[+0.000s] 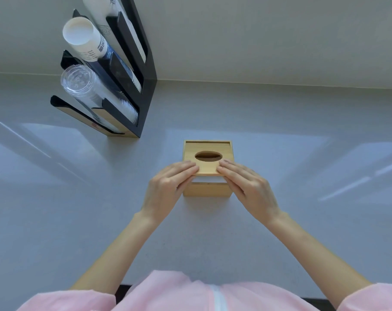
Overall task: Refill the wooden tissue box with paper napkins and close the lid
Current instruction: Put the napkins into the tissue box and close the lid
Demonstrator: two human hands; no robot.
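grey counter, box mid-frame, lid partly slid

pale grey countertop (302, 221) runs back to a plain wall. wooden tissue box (207, 190) sits centre, well clear of every counter edge, w/ open room left, right & in front. sliding lid (207, 163) w/ oval slot lies on top but not fully home — white paper napkins (207, 180) show in the gap at the near edge. left hand (168, 187) & right hand (249, 187) flank the box, fingertips pinching the lid's near corners, one each side. black cup holder (132, 90) w/ paper & clear cups stands back-left by the wall, well apart from the box.
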